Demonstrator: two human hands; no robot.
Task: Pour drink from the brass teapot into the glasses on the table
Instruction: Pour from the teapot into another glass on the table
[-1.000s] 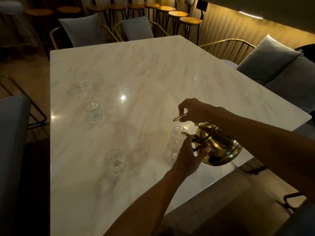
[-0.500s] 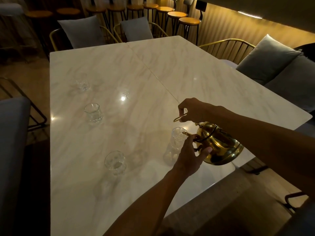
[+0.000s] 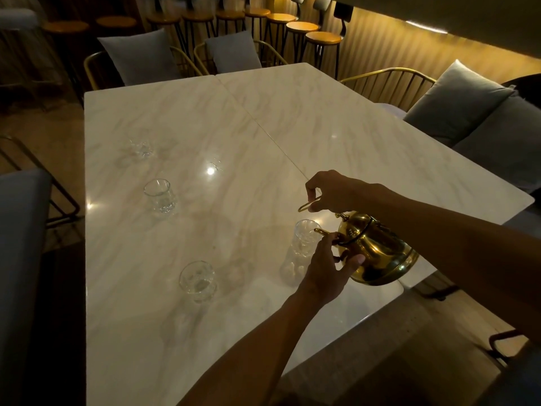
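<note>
— What's nearest you?

— The left hand [image 3: 328,266], fingers curled against the front of the brass teapot [image 3: 377,250], thumb pressed on its belly. The pot is off the table [image 3: 263,127], tipped left over the near right corner, spout at the rim of a glass [image 3: 304,238].

— And the right hand [image 3: 329,190]?

— Just above, pinched shut on the thin brass handle [image 3: 307,206].

— Other glasses?

— One near the left hand [image 3: 198,281], one farther up the left side [image 3: 160,196], and a faint one beyond [image 3: 141,146]. Cushioned chairs [image 3: 143,57] and stools [image 3: 322,39] stand past the far edge.
</note>
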